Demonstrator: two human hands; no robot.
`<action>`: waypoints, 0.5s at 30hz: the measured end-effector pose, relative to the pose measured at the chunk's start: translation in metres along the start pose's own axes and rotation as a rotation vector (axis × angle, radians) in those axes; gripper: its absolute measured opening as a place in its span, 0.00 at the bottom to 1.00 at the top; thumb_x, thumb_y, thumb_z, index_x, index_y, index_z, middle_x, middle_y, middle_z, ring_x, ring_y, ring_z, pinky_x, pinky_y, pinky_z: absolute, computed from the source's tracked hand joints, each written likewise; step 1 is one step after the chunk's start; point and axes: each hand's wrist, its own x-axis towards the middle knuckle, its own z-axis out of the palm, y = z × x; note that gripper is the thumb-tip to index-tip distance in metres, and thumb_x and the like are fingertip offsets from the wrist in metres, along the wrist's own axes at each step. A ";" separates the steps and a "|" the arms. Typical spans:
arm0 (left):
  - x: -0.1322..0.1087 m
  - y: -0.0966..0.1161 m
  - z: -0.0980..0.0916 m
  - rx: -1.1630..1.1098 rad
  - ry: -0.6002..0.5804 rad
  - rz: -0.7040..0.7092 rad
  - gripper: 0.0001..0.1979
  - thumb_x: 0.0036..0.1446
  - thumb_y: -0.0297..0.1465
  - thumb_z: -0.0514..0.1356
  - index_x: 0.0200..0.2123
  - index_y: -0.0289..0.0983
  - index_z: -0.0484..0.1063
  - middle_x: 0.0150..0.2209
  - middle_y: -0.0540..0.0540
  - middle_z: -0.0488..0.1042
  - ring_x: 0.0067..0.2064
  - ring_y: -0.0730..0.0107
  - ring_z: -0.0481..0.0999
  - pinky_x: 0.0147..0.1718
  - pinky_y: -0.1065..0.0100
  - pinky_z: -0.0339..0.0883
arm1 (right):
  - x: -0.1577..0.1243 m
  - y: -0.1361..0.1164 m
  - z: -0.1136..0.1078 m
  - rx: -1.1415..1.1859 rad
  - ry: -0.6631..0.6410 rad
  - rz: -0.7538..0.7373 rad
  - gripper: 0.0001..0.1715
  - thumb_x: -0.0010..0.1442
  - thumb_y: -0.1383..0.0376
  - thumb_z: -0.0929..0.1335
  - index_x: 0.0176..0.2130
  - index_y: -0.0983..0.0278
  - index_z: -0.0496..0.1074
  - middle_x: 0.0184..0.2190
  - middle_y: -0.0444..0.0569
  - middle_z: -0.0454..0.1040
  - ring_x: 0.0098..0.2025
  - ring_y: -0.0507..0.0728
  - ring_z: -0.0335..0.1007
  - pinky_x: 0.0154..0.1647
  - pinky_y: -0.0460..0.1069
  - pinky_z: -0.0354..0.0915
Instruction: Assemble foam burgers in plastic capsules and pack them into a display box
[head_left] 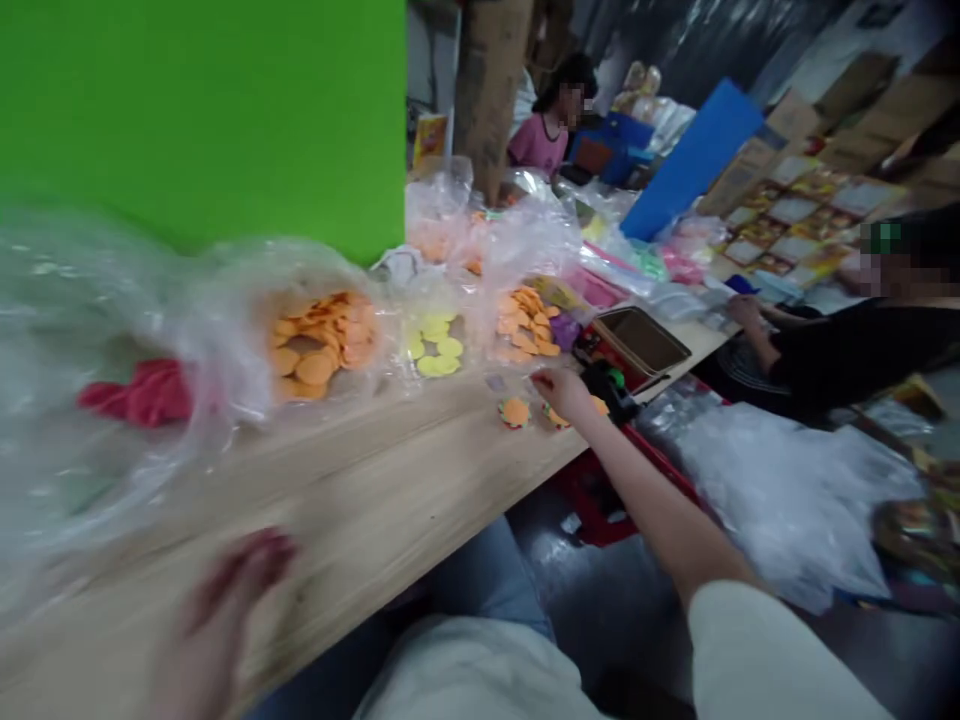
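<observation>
My right hand (564, 393) reaches over the wooden table (390, 480), its fingertips pinched together. Whatever may be between them is too small to make out. Beneath and beside it stand small toy burgers: one (514, 412) lies to the left of the hand, another (556, 417) is partly covered by it, and a third (599, 405) shows past the wrist. My left hand (225, 600) is blurred over the near left part of the table, with fingers partly curled. Around it, no object shows in contact.
Clear plastic bags hold orange discs (315, 350), yellow pieces (436, 345) and more orange pieces (529, 322). A pink-red bundle (150, 392) lies at left. A brown tray (641, 338) stands beyond my right hand. A co-worker in black (862, 340) sits at right; another person (541, 140) is behind.
</observation>
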 end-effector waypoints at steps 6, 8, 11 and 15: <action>0.019 0.032 0.200 -0.381 -0.473 -0.292 0.12 0.57 0.36 0.52 0.43 0.37 0.63 0.38 0.43 0.73 0.30 0.70 0.76 0.32 0.65 0.70 | 0.083 0.013 0.004 0.030 -0.071 -0.081 0.07 0.51 0.67 0.66 0.26 0.66 0.74 0.25 0.48 0.75 0.29 0.53 0.67 0.28 0.44 0.54; 0.044 0.049 0.252 -0.366 -0.455 -0.303 0.09 0.59 0.34 0.49 0.41 0.37 0.61 0.32 0.45 0.73 0.25 0.72 0.74 0.26 0.69 0.68 | 0.089 0.007 0.012 0.066 -0.036 -0.089 0.10 0.54 0.65 0.64 0.28 0.66 0.74 0.25 0.48 0.74 0.30 0.52 0.67 0.28 0.44 0.54; 0.072 0.064 0.287 -0.342 -0.440 -0.305 0.06 0.59 0.33 0.50 0.36 0.36 0.61 0.25 0.48 0.71 0.21 0.73 0.72 0.22 0.71 0.66 | 0.073 0.014 0.016 0.142 0.072 -0.064 0.16 0.60 0.63 0.58 0.35 0.66 0.72 0.31 0.48 0.74 0.33 0.51 0.67 0.30 0.43 0.56; 0.077 0.055 0.246 -0.362 -0.444 -0.300 0.05 0.58 0.33 0.53 0.32 0.37 0.61 0.25 0.51 0.70 0.26 0.75 0.75 0.29 0.73 0.68 | 0.022 0.036 0.021 0.544 0.029 0.011 0.14 0.60 0.60 0.60 0.35 0.65 0.70 0.28 0.46 0.73 0.28 0.49 0.67 0.27 0.42 0.60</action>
